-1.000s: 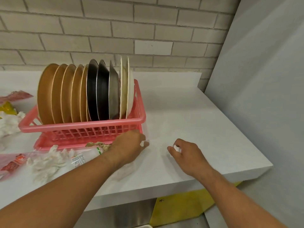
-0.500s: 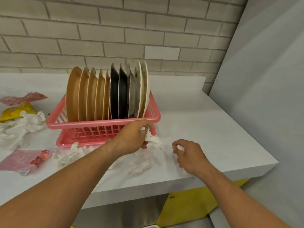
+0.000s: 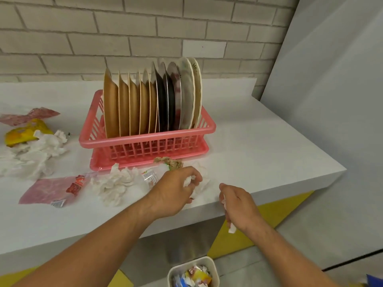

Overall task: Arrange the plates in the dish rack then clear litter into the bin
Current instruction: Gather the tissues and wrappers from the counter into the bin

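Bin (image 3: 192, 260) is now coming into view below the counter (image 3: 259, 154) edge, and right hand (image 3: 240, 208) is pulling back off the counter toward it, fingers curled tight round a scrap (image 3: 232, 229). Left hand (image 3: 176, 191) is bunching a tissue (image 3: 200, 188) just in front of the rack (image 3: 145, 141), fingers curled round it. Plates (image 3: 153, 104) are all standing in the rack, so that part looks done; loose tissues (image 3: 112, 183) and wrappers (image 3: 47, 191) are lying further left, so more bin trips are likely coming

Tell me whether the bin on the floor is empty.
Not empty: the bin holds crumpled wrappers, which show in colour inside its rim.
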The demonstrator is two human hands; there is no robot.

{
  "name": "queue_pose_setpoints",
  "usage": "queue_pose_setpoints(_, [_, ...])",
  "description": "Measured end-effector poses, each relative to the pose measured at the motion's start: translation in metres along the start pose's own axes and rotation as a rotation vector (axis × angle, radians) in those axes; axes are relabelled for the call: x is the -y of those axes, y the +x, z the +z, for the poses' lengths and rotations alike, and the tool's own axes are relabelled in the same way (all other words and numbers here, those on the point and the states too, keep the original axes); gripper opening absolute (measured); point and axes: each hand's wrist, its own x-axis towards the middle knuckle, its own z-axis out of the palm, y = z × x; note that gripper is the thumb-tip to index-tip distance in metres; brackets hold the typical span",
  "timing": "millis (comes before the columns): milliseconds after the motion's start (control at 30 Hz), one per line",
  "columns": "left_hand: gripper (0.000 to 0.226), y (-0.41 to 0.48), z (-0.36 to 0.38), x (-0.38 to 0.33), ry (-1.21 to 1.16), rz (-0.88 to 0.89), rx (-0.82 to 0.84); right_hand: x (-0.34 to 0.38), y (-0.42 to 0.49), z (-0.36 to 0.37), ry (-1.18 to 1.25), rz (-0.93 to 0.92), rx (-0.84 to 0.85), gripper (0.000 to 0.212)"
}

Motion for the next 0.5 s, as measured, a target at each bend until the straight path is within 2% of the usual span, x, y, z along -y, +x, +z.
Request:
queue_pose_setpoints(67, [0.029,-0.011,0.005,0.007,-0.040,-0.004,0.048,-0.007,-0.011,0.005,0.085,0.070,0.058,0.038])
queue_pose_setpoints(167, [0.035,-0.024,0.012,0.016,0.115,0.031,0.038,-0.017,-0.020,0.007,-0.029,0.007,0.060,0.031])
queue_pose_setpoints(300, [0.013,-0.040,0.025,0.020,0.232,0.047,-0.003,-0.019,-0.028,-0.001,-0.144,-0.049,0.104,0.015])
queue_pose_setpoints(400, [0.033,-0.051,0.041,0.023,0.231,-0.022,-0.105,-0.022,-0.037,-0.007,-0.140,-0.059,0.094,0.017])
queue_pose_setpoints(500, [0.045,-0.063,0.054,0.026,0.246,-0.025,-0.164,-0.032,-0.044,-0.012,-0.195,-0.142,0.006,0.008])
